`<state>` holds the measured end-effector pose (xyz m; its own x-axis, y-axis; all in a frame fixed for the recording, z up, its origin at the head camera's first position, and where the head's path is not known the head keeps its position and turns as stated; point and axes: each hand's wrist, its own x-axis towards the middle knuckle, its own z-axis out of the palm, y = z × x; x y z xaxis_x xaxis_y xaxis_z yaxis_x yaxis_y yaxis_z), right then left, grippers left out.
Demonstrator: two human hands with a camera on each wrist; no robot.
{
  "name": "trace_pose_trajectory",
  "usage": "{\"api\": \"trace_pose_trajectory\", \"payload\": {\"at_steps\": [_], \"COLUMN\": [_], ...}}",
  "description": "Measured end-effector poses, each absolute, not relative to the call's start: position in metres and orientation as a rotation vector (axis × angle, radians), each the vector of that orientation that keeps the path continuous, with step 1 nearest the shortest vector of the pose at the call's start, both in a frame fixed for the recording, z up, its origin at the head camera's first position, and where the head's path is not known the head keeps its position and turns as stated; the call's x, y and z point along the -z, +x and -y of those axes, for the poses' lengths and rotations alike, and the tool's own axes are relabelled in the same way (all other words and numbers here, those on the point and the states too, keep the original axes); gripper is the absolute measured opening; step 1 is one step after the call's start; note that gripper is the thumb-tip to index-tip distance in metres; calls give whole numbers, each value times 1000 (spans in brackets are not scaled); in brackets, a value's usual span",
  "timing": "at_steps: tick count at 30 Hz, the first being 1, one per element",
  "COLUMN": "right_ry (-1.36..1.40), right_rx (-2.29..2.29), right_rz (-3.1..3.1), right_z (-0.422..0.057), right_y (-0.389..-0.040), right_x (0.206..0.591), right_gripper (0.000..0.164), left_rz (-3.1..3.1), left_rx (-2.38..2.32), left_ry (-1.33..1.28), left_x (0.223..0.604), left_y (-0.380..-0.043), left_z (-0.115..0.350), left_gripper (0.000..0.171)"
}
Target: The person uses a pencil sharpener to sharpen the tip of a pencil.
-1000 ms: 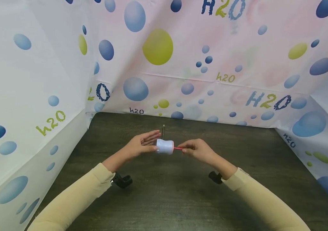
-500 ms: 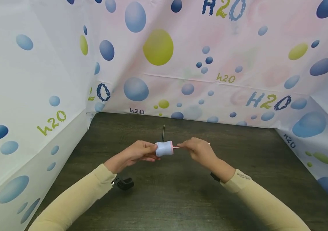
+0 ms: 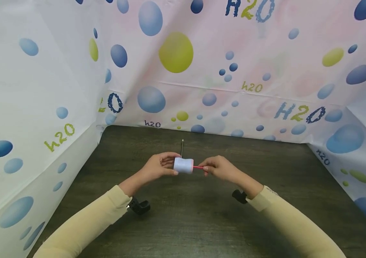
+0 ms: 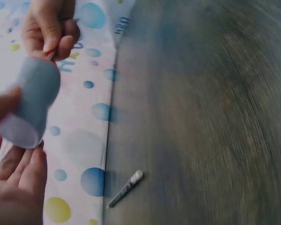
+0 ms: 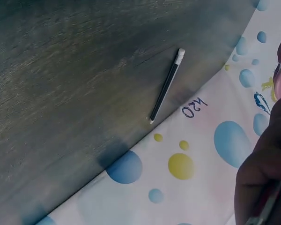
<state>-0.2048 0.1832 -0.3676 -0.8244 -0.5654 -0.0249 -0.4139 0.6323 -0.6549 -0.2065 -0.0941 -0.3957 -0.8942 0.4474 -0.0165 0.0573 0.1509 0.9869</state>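
Observation:
In the head view my left hand (image 3: 157, 166) holds a light blue, waisted pencil sharpener (image 3: 183, 165) by its left end, above the table. The left wrist view shows the thumb on the side of the sharpener (image 4: 40, 84) and the other fingers below it. A red pencil (image 3: 198, 167) enters the pink right end of the sharpener; its tip is hidden inside. My right hand (image 3: 221, 167) pinches this pencil between thumb and fingertips, close to the pink end. Beyond the sharpener lies a dark pencil (image 3: 182, 147), whose white eraser end shows in the right wrist view.
The dark wooden table (image 3: 183, 222) is enclosed at the back and sides by a white sheet (image 3: 215, 64) printed with bubbles and lettering. Black straps with camera mounts sit on both wrists, below the cream sleeves (image 3: 86, 218).
Half a second ago both hands were rolled over, the left thumb higher on the sharpener and the right knuckles up. Now both have rolled back, much as one second ago. The dark pencil stays put.

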Motion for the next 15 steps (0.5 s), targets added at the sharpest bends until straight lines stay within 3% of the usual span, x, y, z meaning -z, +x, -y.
{"api": "trace_pose_trajectory", "payload": {"at_steps": [3, 7, 11, 15], "right_ry": [-820, -886, -1111, -1354], "right_rx": [934, 857, 734, 659], "right_rz": [-2699, -2887, -3120, -3248], "right_z": [-184, -183, -180, -178], "right_y": [-202, -197, -193, -192], "right_x": [367, 367, 370, 375], "right_gripper": [23, 21, 20, 21], "left_rz": [-1916, -1810, -1718, -1663], "left_rx": [-1881, -1815, -1711, -1727], "left_ry": [471, 341, 239, 236], "left_x": [395, 393, 393, 393], "left_y": [-209, -212, -211, -210], "left_z": [100, 105, 106, 105], "left_gripper": [68, 63, 66, 54]}}
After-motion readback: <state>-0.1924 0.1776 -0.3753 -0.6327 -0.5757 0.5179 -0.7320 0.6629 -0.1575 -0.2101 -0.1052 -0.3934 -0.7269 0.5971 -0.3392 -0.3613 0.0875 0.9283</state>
